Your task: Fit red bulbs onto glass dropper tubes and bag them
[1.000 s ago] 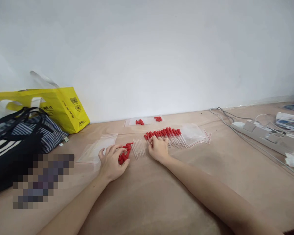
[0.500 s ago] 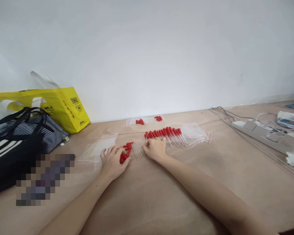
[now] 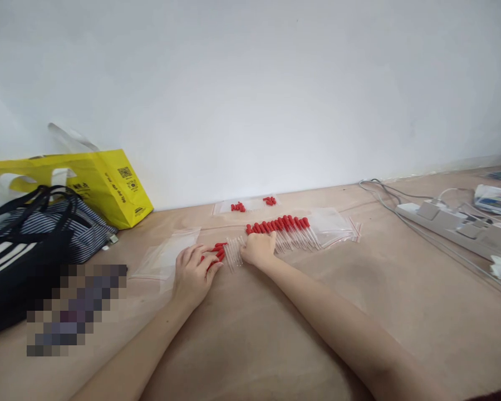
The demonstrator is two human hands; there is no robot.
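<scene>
Here's the left hand (image 3: pixel 194 273), fingers spread over loose red bulbs (image 3: pixel 220 252), and the right hand (image 3: pixel 259 248) curled beside the bare clear tubes (image 3: pixel 234 254), though I can't tell whether either grips anything! Just beyond the right hand, red-topped tubes (image 3: pixel 291 224) lie in a row, nearer the back edge of the counter (image 3: pixel 250 340)

Left grip (image 3: pixel 197 274) and right grip (image 3: pixel 257 249) are bare hands; behind them, 2 forearms (image 3: pixel 317 305) are bare too (1 small round spot (image 3: pixel 167 321) marks the left one).
</scene>
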